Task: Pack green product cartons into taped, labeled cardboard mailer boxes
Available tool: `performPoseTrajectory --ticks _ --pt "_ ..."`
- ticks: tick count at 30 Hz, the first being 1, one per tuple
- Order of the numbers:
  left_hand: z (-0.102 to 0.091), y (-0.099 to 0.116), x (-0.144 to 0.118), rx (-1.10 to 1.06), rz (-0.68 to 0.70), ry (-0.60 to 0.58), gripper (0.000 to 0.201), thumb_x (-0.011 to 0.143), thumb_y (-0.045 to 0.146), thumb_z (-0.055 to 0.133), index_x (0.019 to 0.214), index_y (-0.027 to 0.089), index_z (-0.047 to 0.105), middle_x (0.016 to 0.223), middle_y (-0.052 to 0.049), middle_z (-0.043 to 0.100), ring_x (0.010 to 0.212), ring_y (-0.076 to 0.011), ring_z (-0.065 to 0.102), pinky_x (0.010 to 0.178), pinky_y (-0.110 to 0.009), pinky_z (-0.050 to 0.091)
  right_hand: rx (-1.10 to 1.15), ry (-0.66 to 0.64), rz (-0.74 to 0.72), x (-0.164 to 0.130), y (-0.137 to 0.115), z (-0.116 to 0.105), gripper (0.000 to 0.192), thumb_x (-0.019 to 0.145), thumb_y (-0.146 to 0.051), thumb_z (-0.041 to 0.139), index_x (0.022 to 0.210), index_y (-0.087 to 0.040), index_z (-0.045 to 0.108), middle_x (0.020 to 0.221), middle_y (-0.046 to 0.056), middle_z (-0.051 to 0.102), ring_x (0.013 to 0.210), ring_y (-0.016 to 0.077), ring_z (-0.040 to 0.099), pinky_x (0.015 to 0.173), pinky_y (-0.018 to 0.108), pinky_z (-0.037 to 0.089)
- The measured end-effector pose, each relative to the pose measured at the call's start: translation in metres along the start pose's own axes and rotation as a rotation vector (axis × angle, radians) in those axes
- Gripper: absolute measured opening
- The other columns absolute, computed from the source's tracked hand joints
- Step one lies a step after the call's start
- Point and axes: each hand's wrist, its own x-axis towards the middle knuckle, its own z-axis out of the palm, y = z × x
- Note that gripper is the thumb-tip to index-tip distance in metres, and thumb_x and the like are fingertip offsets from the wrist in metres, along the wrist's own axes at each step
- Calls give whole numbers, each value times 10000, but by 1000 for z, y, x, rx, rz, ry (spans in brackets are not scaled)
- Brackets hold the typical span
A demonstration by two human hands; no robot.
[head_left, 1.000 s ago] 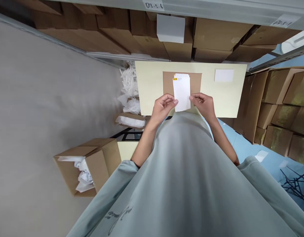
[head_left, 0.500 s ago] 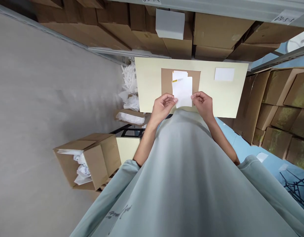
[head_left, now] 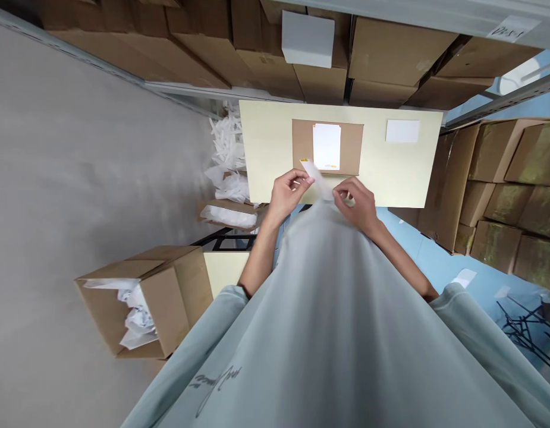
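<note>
Left hand (head_left: 285, 194) pinching edge of yellow-marked paper slip (head_left: 319, 181) | right hand (head_left: 358, 202) pinching its lower end | risk: slip creasing, uneven pulling causing it

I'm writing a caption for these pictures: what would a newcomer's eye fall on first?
Probably the blurred white slip, held between the left hand and right hand at the near edge of the pale tabletop. Just beyond, a white sheet lies on brown cardboard. At lower left, an open carton holding crumpled white paper stands out.
</note>
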Motion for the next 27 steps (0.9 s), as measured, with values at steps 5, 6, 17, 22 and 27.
performPoseTrajectory --ticks 5,6,17,22,27 --pt "-1 0 32 147 127 -23 302 994 524 812 952 228 769 1064 -69 809 966 -207 747 851 -307 615 122 45 306 29 46 6 345 1055 -556 738 917 -241 753 913 26 738 768 175 622 756 345 564" --pt "0 -3 44 177 136 -34 270 996 483 808 951 220 767 1068 -72 812 976 -211 748 872 -314 616 140 28 339 38 60 9 360 1033 -571 755 905 -235 758 905 25 743 783 177 623 778 348 566" --pt "28 -55 141 258 33 -100 44 900 228 744 867 200 749 950 -55 824 897 -210 715 879 -330 593 -11 9 450 87 146 41 386 987 -598 778 875 -230 750 974 72 795 849 234 706 959 466 658" --pt "28 -58 145 256 10 -84 61 912 221 746 851 211 744 944 -48 815 890 -209 699 879 -329 575 -65 15 469 90 147 45 252 994 -451 765 885 -225 757 1006 73 790 871 230 705 973 438 649" --pt "28 -58 150 272 -22 -82 86 919 225 767 839 215 735 943 -49 813 890 -211 695 887 -334 566 -100 24 475 91 146 48 167 987 -359 728 890 -225 754 994 54 776 852 217 686 938 401 631"
